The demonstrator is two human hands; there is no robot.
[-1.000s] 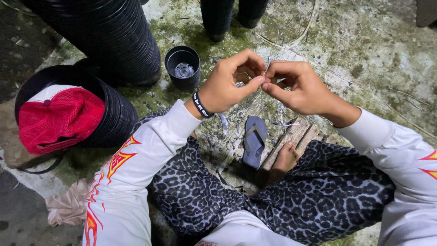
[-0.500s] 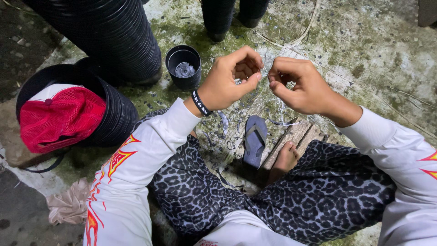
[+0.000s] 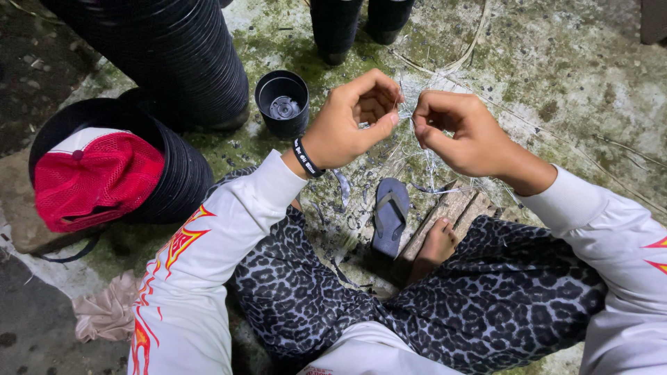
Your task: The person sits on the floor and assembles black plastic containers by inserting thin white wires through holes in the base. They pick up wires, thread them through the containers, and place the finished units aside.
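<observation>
Thin translucent fishing line [image 3: 406, 149], glossy and fine, matt black ribbed plastic pots [image 3: 187, 62], red mesh cloth cap [image 3: 94, 180], rough mossy concrete floor [image 3: 556, 69], matt rubber sandal [image 3: 390, 215], weathered wooden plank [image 3: 451, 212]

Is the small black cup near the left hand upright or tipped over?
Upright. The cup stands on the ground with its round open mouth facing up, and its inside bottom shows.

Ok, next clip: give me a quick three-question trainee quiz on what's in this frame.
1. True or false: the red cap rests on a stack of black pots.
2. What do the left hand and right hand pinch between them? A) thin clear line B) a spoon
3. What lies on the ground beside the bare foot?

Key: 1 true; 2 A; 3 a grey flip-flop.
</observation>
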